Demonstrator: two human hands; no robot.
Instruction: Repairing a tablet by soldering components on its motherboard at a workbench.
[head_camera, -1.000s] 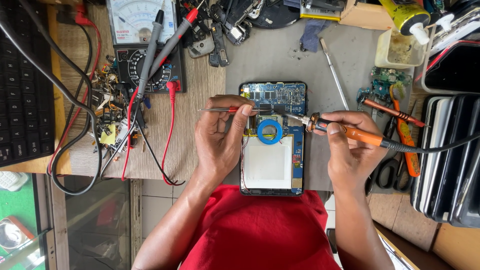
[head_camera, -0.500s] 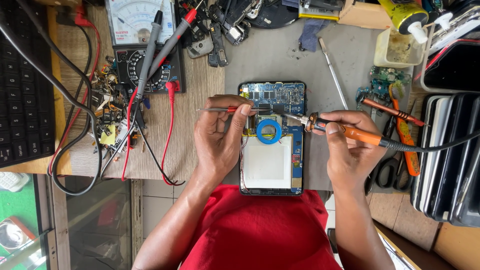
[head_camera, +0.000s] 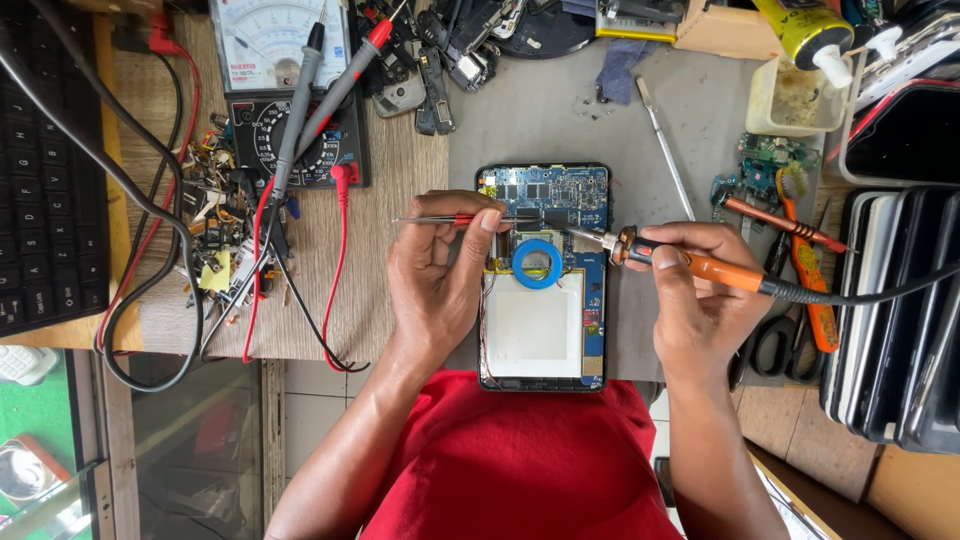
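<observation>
An opened tablet (head_camera: 545, 340) lies on the bench with its blue circuit board (head_camera: 556, 194) and white battery bared. A blue tape ring (head_camera: 537, 263) rests on it. My left hand (head_camera: 440, 275) pinches thin tweezers (head_camera: 450, 219) with a red grip, their tips over the board. My right hand (head_camera: 700, 295) holds an orange-handled soldering iron (head_camera: 690, 262), its tip touching the board just above the tape ring.
An analog multimeter (head_camera: 275, 75) with red and black probes stands at back left, beside a black keyboard (head_camera: 45, 180). Loose parts, a screwdriver (head_camera: 665, 150), a small green board (head_camera: 775, 155), scissors (head_camera: 770, 345) and stacked tablets (head_camera: 895, 320) crowd the right.
</observation>
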